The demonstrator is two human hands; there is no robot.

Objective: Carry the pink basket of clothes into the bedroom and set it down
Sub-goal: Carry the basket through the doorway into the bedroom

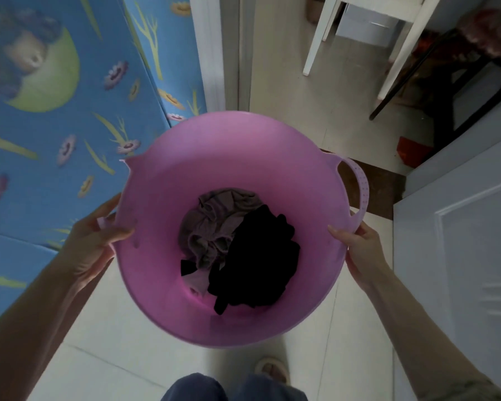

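Pink basket (232,157) held above pale tiled floor (113,357), before a doorway.
Left hand (90,244) and right hand (359,250) grip its rim; clothes (237,250) inside; white door (460,270) right of basket.

Home: tiled floor (122,337), panelled door (460,256)

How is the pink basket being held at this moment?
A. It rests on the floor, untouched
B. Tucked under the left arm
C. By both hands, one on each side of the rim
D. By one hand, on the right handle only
C: the left hand grips the basket at its left rim and the right hand grips the right rim just below the handle, with floor visible beneath.
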